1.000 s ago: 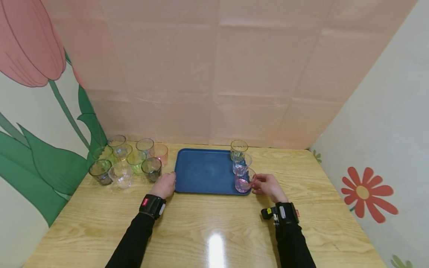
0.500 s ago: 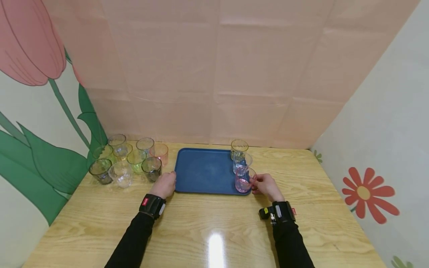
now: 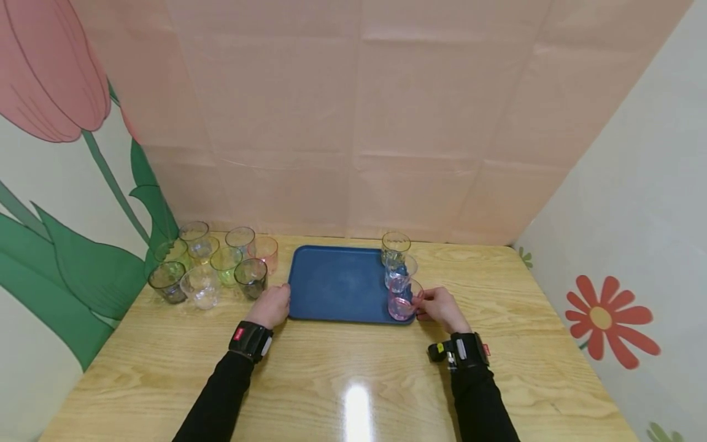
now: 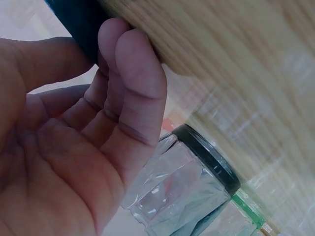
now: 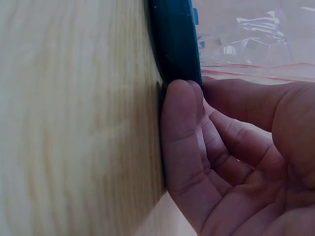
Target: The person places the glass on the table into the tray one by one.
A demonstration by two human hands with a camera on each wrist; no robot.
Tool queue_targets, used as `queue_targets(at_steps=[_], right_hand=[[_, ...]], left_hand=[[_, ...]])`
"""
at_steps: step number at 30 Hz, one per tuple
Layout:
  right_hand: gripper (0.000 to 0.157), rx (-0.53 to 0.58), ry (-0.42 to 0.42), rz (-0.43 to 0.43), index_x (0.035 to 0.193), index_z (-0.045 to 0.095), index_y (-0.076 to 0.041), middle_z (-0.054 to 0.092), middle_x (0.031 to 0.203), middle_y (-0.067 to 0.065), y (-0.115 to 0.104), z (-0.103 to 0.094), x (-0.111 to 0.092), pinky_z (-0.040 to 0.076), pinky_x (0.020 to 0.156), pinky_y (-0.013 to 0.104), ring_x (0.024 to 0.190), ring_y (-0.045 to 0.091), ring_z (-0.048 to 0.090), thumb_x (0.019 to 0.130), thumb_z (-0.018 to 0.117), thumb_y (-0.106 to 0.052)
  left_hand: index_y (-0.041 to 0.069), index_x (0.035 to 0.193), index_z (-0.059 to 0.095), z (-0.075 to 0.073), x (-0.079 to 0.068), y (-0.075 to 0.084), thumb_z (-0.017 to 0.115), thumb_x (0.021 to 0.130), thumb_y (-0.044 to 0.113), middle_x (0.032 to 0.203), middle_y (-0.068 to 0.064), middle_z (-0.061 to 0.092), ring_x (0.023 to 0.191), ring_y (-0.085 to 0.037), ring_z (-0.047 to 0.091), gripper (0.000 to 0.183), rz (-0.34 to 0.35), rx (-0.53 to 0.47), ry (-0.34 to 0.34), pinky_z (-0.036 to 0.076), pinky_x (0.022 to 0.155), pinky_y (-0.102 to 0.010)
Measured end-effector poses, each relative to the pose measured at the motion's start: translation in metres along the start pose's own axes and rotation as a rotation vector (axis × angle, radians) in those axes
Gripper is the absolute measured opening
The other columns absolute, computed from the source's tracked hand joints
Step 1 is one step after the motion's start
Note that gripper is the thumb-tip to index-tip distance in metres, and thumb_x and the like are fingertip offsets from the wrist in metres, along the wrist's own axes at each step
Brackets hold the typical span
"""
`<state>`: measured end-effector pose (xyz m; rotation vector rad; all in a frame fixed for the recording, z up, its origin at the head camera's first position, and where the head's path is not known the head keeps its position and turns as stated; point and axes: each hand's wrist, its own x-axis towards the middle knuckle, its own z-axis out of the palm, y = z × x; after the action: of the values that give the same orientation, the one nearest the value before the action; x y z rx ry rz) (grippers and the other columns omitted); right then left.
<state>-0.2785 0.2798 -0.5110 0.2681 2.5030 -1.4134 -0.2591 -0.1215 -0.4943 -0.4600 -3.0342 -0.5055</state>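
Note:
A blue rectangular tray (image 3: 337, 282) lies on the wooden table. My left hand (image 3: 270, 305) grips its left edge near the front corner; in the left wrist view the thumb and curled fingers (image 4: 140, 64) pinch the dark rim. At the right edge my right hand (image 3: 444, 309) pinches the rim, its fingertips (image 5: 179, 105) tucked under the tray's side in the right wrist view. Along the tray's right side stand a pink glass (image 3: 401, 304) nearest me, a clear bluish glass (image 3: 399, 276) behind it and a yellowish glass (image 3: 394, 247) at the back.
Left of the tray stands a cluster of several coloured glasses, including a dark grey glass (image 3: 251, 282) close to my left hand, a clear glass (image 3: 202, 291) and a pink one (image 3: 266, 253). A pink-covered wall (image 3: 353, 123) rises behind the table (image 3: 309, 380).
Both hands stay at the tray's edges, and the tray and glasses hold their places on the table. Only a slight shift of the whole head view shows.

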Motion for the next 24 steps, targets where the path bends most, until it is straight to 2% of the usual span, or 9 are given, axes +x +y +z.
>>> queue_targets(at_steps=[10, 15, 19, 24], right_hand=[[0.013, 0.016, -0.048, -0.009, 0.089, 0.065, 0.0, 0.067, 0.084, 0.007, -0.001, -0.002, -0.003, 0.058, 0.067, 0.031, 0.073, 0.017, 0.064, 0.095, 0.062, -0.011], [0.015, 0.058, -0.062, -0.041, 0.088, 0.065, 0.002, 0.066, 0.08, 0.004, 0.002, -0.003, -0.003, 0.059, 0.066, 0.032, 0.071, 0.016, 0.064, 0.095, 0.061, -0.01], [0.019, 0.084, -0.05, -0.054, 0.096, 0.065, 0.004, 0.066, 0.078, 0.003, 0.004, -0.003, -0.003, 0.059, 0.065, 0.032, 0.069, 0.016, 0.064, 0.096, 0.062, -0.014], [0.023, 0.048, -0.027, -0.065, 0.106, 0.066, 0.004, 0.068, 0.081, 0.003, 0.003, 0.0, -0.001, 0.059, 0.063, 0.032, 0.068, 0.015, 0.064, 0.095, 0.065, -0.016]], left_hand=[[-0.007, 0.102, 0.063, -0.004, -0.003, -0.001, 0.062, 0.088, 0.0, 0.084, -0.021, 0.069, 0.081, -0.037, 0.069, 0.016, -0.01, -0.031, -0.019, 0.055, 0.072, -0.047], [-0.003, 0.09, 0.063, -0.005, -0.004, -0.001, 0.063, 0.087, 0.002, 0.08, -0.018, 0.068, 0.078, -0.036, 0.069, 0.005, -0.004, -0.043, 0.005, 0.055, 0.068, -0.047], [0.002, 0.081, 0.063, -0.008, -0.005, 0.001, 0.066, 0.09, 0.008, 0.073, -0.015, 0.066, 0.071, -0.034, 0.068, 0.011, -0.024, -0.054, 0.097, 0.053, 0.061, -0.045], [0.003, 0.083, 0.068, -0.019, -0.008, 0.001, 0.067, 0.09, 0.013, 0.072, -0.013, 0.068, 0.063, -0.031, 0.065, 0.013, -0.089, -0.086, 0.342, 0.051, 0.055, -0.043]])
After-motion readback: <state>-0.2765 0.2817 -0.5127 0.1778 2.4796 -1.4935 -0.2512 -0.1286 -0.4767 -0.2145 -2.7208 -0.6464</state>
